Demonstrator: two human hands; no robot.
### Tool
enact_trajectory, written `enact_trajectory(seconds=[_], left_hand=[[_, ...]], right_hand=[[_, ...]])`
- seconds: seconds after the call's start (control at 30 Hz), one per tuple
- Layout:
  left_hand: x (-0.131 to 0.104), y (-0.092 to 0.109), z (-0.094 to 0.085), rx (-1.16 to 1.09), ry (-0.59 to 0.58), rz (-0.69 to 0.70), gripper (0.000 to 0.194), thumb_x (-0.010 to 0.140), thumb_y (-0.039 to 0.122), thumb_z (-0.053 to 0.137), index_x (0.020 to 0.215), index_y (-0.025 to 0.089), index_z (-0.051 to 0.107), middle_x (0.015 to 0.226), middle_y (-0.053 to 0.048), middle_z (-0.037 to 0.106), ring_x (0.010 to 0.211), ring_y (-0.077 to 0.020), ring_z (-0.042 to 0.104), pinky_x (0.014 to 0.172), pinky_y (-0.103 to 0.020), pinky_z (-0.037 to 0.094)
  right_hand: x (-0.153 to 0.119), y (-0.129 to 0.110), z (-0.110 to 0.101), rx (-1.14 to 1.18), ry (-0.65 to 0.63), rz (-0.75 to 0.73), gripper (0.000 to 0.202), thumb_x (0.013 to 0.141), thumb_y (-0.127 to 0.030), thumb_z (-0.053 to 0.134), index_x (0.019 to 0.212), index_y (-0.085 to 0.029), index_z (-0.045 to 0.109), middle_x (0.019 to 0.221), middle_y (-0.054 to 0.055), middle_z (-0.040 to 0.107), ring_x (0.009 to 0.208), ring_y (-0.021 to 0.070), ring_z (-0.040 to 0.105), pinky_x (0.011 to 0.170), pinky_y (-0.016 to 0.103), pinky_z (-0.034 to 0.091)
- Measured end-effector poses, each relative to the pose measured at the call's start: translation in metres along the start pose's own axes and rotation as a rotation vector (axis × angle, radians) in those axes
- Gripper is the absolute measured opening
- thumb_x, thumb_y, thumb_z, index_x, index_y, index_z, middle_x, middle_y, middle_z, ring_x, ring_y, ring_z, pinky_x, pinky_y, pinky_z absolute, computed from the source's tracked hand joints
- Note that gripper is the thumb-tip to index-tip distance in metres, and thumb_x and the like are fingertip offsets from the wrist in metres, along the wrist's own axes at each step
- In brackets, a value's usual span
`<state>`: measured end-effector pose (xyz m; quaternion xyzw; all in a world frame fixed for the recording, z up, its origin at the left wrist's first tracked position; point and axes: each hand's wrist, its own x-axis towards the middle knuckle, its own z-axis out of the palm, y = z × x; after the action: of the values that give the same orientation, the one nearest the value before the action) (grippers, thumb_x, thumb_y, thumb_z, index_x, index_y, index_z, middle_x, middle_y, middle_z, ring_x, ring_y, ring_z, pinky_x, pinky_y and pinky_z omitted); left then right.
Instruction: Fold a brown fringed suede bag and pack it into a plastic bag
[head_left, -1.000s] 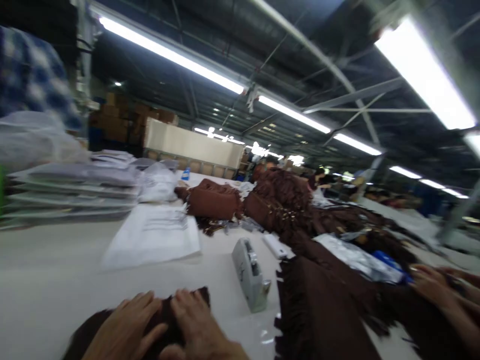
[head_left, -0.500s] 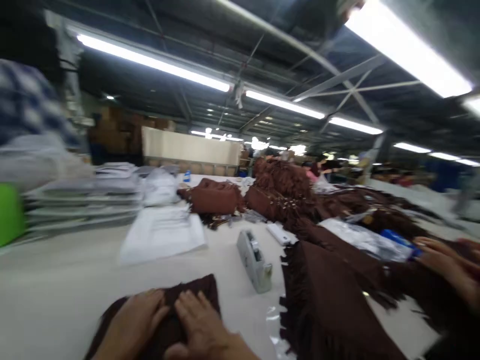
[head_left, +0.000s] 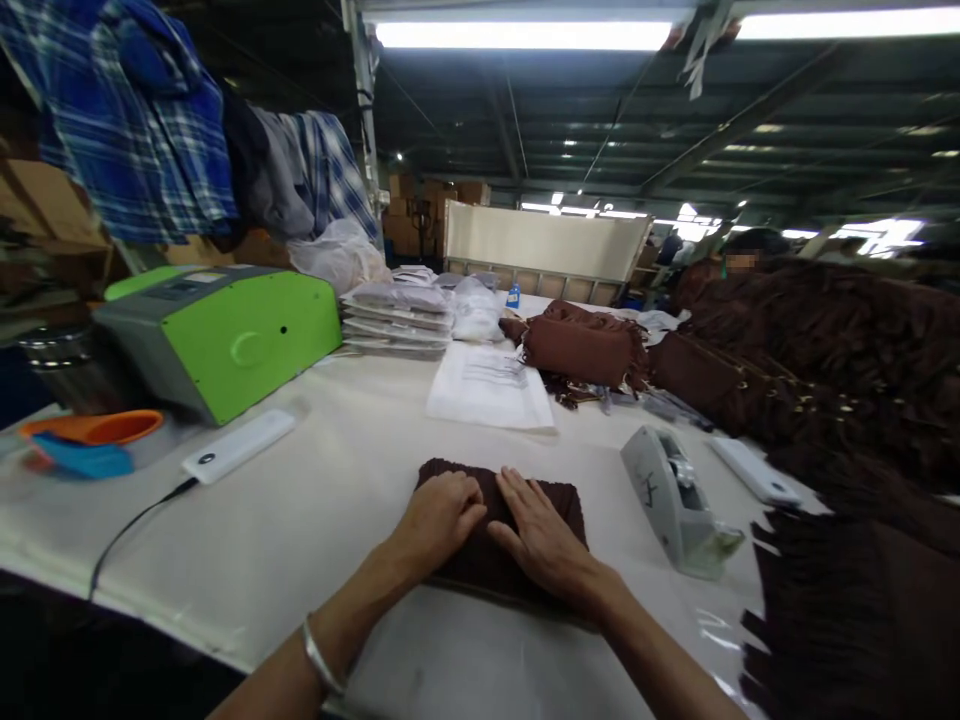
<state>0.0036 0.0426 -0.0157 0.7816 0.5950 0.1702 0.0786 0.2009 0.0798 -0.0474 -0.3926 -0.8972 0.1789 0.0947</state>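
Observation:
A folded dark brown cloth [head_left: 487, 570] lies on the white table in front of me. My left hand [head_left: 442, 515] rests on its left part with the fingers curled in; whether they pinch the fabric is hidden. On its right part my right hand [head_left: 536, 530] lies flat, fingers stretched out. A grey tape dispenser [head_left: 675, 500] stands to the right of the cloth. Fringed dark brown fabric [head_left: 862, 600] lies at the right edge.
At the left are a green and grey machine [head_left: 255, 335], a white power bank [head_left: 240, 445] with a cable, and an orange scoop [head_left: 97, 427]. Farther back are stacked packets [head_left: 397, 315], white sheets [head_left: 491, 388] and a reddish-brown bundle [head_left: 585, 345]. A person [head_left: 757, 245] is behind the brown pile.
The view has swung left, bringing the green machine fully in. The other person's hands at the right are out of view. My left fingers have curled in; both hands remain on the cloth.

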Motion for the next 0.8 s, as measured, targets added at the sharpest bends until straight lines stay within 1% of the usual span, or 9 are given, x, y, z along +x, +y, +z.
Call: enact_trajectory(seconds=[0.1, 0.2, 0.3, 0.37, 0.43, 0.53, 0.63, 0.7, 0.8], left_hand=[[0.0, -0.013, -0.012, -0.106, 0.14, -0.011, 0.011, 0.093, 0.021, 0.052, 0.091, 0.02, 0.063, 0.095, -0.002, 0.063, 0.093, -0.0185, 0.057, 0.085, -0.03, 0.043], [0.013, -0.019, -0.01, -0.154, 0.164, 0.027, 0.017, 0.093, 0.017, 0.049, 0.101, 0.021, 0.064, 0.102, -0.003, 0.064, 0.099, -0.019, 0.057, 0.09, -0.032, 0.043], [0.033, -0.015, 0.002, -0.151, 0.156, 0.066, 0.027, 0.092, 0.012, 0.049, 0.114, 0.021, 0.061, 0.113, -0.005, 0.064, 0.107, -0.0202, 0.057, 0.095, -0.035, 0.043], [0.043, -0.01, 0.012, -0.123, 0.139, 0.08, 0.033, 0.09, 0.01, 0.049, 0.121, 0.019, 0.058, 0.12, -0.007, 0.063, 0.114, -0.0213, 0.055, 0.1, -0.037, 0.042], [0.048, -0.006, 0.022, -0.079, 0.094, 0.102, 0.039, 0.089, 0.01, 0.05, 0.128, 0.017, 0.054, 0.13, -0.009, 0.058, 0.126, -0.0228, 0.049, 0.107, -0.04, 0.038], [0.045, -0.007, 0.04, 0.011, -0.001, 0.16, 0.049, 0.092, 0.02, 0.051, 0.14, 0.018, 0.044, 0.146, -0.01, 0.044, 0.138, -0.0254, 0.035, 0.114, -0.049, 0.029], [0.04, -0.023, 0.065, 0.096, -0.054, 0.231, 0.057, 0.093, 0.044, 0.053, 0.143, 0.02, 0.041, 0.147, -0.01, 0.04, 0.137, -0.0279, 0.038, 0.113, -0.05, 0.031], [0.041, -0.037, 0.083, 0.144, 0.007, 0.305, 0.061, 0.092, 0.057, 0.05, 0.143, 0.024, 0.043, 0.145, -0.008, 0.042, 0.133, -0.0276, 0.043, 0.111, -0.045, 0.036], [0.046, -0.053, 0.098, 0.183, 0.092, 0.392, 0.063, 0.088, 0.066, 0.048, 0.139, 0.029, 0.047, 0.142, -0.005, 0.046, 0.128, -0.0269, 0.049, 0.106, -0.037, 0.043]], right_hand=[[-0.012, -0.013, 0.0, -0.001, -0.082, -0.035, 0.077, 0.094, -0.058, 0.045, 0.15, -0.009, 0.025, 0.157, 0.014, 0.015, 0.146, 0.0246, 0.009, 0.121, 0.047, 0.009], [-0.021, -0.015, -0.013, 0.068, -0.127, -0.044, 0.067, 0.097, -0.057, 0.037, 0.149, -0.014, 0.031, 0.156, 0.009, 0.025, 0.145, 0.0223, 0.018, 0.121, 0.046, 0.011], [-0.009, 0.001, -0.028, 0.128, 0.0, 0.085, 0.055, 0.101, -0.048, 0.029, 0.143, -0.015, 0.042, 0.149, 0.009, 0.04, 0.14, 0.0205, 0.031, 0.12, 0.043, 0.019], [0.01, 0.016, -0.033, 0.124, 0.102, 0.175, 0.052, 0.102, -0.041, 0.028, 0.138, -0.009, 0.047, 0.144, 0.014, 0.047, 0.136, 0.0228, 0.039, 0.117, 0.044, 0.025], [0.028, 0.027, -0.033, 0.109, 0.131, 0.194, 0.049, 0.102, -0.035, 0.028, 0.134, -0.005, 0.05, 0.138, 0.019, 0.052, 0.131, 0.0253, 0.045, 0.113, 0.045, 0.031], [0.038, 0.027, -0.025, 0.087, 0.103, 0.141, 0.04, 0.102, -0.032, 0.032, 0.127, -0.013, 0.058, 0.13, 0.013, 0.06, 0.123, 0.0244, 0.053, 0.11, 0.045, 0.035], [0.029, 0.02, -0.006, 0.04, 0.092, 0.099, 0.034, 0.099, -0.034, 0.044, 0.128, -0.022, 0.058, 0.133, 0.008, 0.059, 0.126, 0.0249, 0.051, 0.112, 0.047, 0.031], [0.021, 0.022, 0.01, 0.004, 0.136, 0.098, 0.044, 0.098, -0.034, 0.047, 0.139, -0.019, 0.047, 0.143, 0.012, 0.048, 0.135, 0.0272, 0.04, 0.115, 0.05, 0.025], [0.013, 0.032, 0.03, 0.005, 0.193, 0.054, 0.05, 0.098, -0.041, 0.048, 0.143, -0.021, 0.042, 0.146, 0.01, 0.045, 0.137, 0.0255, 0.037, 0.117, 0.049, 0.023]])
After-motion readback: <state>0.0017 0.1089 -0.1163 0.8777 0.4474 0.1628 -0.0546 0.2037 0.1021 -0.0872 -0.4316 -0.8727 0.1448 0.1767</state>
